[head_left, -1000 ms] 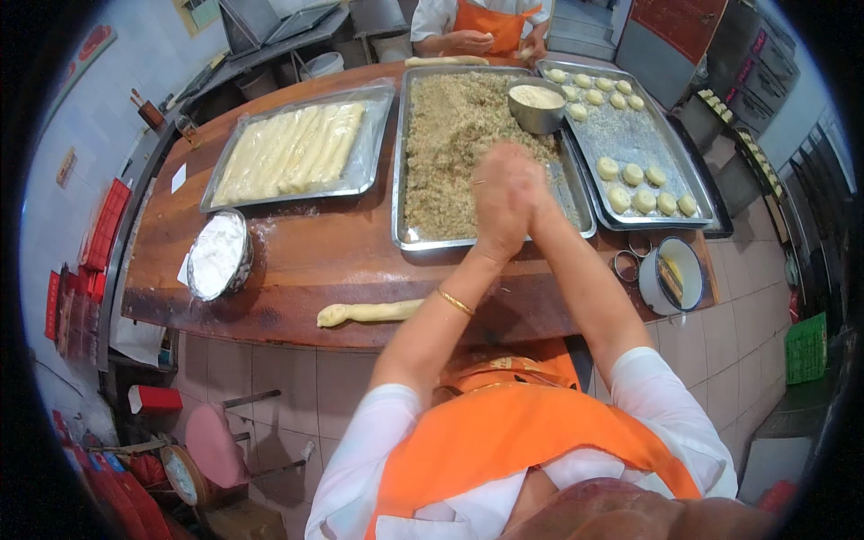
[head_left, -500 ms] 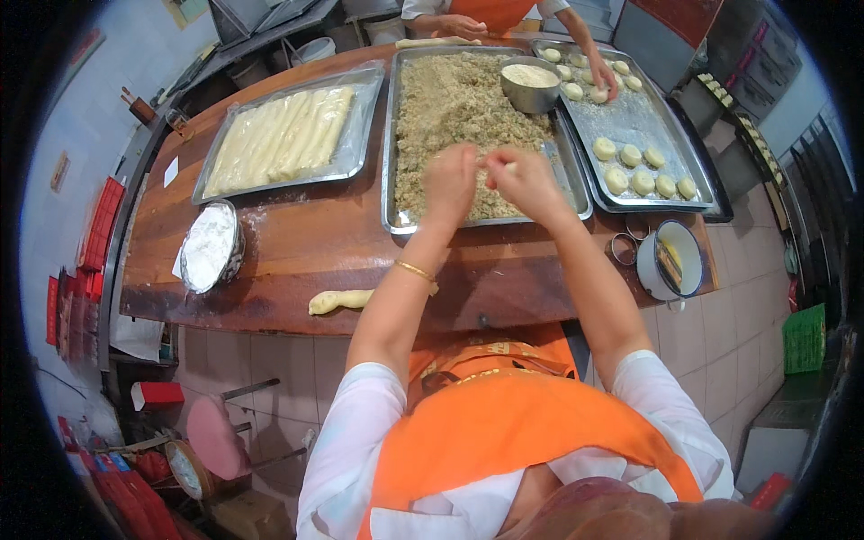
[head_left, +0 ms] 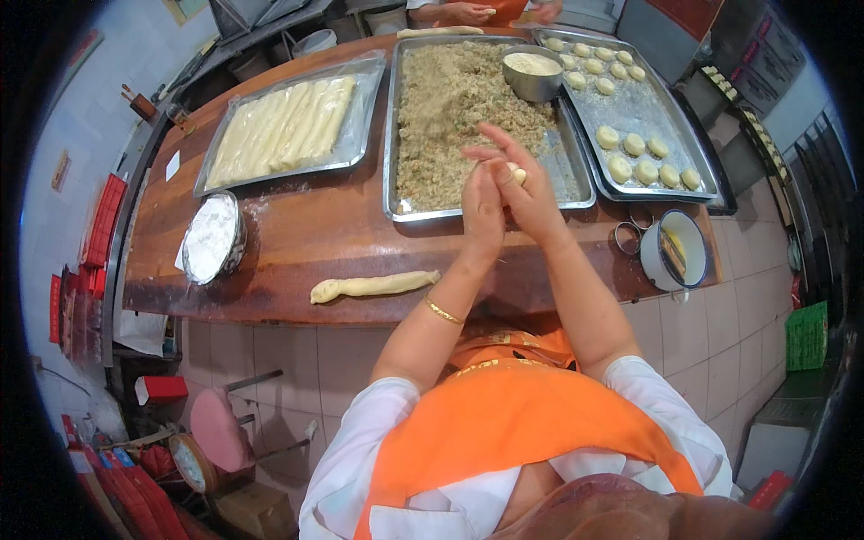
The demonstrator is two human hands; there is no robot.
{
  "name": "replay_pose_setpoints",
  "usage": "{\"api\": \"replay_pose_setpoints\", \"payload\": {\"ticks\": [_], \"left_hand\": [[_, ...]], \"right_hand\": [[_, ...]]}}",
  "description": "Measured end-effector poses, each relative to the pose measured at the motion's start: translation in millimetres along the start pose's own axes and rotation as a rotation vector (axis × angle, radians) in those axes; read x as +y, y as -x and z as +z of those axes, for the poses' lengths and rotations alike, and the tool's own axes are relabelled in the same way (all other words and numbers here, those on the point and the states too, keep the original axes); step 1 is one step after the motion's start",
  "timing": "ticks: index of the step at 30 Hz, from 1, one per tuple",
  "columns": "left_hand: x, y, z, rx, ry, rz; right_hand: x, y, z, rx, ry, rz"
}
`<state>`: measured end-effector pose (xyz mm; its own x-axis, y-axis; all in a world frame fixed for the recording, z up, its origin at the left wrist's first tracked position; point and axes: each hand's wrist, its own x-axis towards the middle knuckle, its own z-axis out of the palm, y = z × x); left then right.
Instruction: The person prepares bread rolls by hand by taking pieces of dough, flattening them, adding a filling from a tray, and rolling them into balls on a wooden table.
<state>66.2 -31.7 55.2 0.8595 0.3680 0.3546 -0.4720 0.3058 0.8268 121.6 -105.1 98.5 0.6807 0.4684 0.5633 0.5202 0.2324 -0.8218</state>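
Note:
My left hand (head_left: 483, 205) and my right hand (head_left: 537, 200) are pressed together over the near edge of the filling tray (head_left: 441, 215). A small pale piece of dough (head_left: 517, 174) shows between them, mostly hidden by the palms and fingers. The fingers of my right hand reach across toward the left. Crumbly brown filling (head_left: 450, 117) covers most of the tray, with a metal bowl (head_left: 533, 85) of pale crumbs on it. Nearer me, a dough rope (head_left: 373, 285) lies on the wooden table by my left forearm.
At left are a tray of dough strips (head_left: 288, 126) under plastic and a bowl of white flour (head_left: 211, 241). At right, a tray (head_left: 630, 112) holds several round dough pieces. Ring cutters (head_left: 627, 237) lie beside an enamel mug (head_left: 673, 252). A co-worker's hand (head_left: 470, 13) shows across the table.
My hands have come together from a fingertip pinch and moved slightly right, uncovering the dough rope. The co-worker's hand has withdrawn from the right tray, where the far dough pieces sit differently.

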Motion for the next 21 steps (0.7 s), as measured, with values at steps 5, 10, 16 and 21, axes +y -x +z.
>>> {"api": "replay_pose_setpoints", "payload": {"ticks": [5, 10, 16, 21], "left_hand": [[13.0, 1.4, 12.7, 0.096, -0.044, -0.093], [23.0, 8.9, 0.0, -0.020, 0.171, -0.265], [34.7, 14.2, 24.3, 0.067, 0.189, -0.242], [14.3, 21.6, -8.8, -0.135, 0.101, -0.259]], "right_hand": [[-17.6, 8.4, 1.6, 0.000, -0.110, 0.162], [-8.6, 6.5, -8.6, -0.123, -0.066, -0.021], [-0.1, 13.0, -13.2, -0.118, -0.125, 0.024], [-26.6, 13.3, -2.4, 0.027, -0.060, -0.028]]}}
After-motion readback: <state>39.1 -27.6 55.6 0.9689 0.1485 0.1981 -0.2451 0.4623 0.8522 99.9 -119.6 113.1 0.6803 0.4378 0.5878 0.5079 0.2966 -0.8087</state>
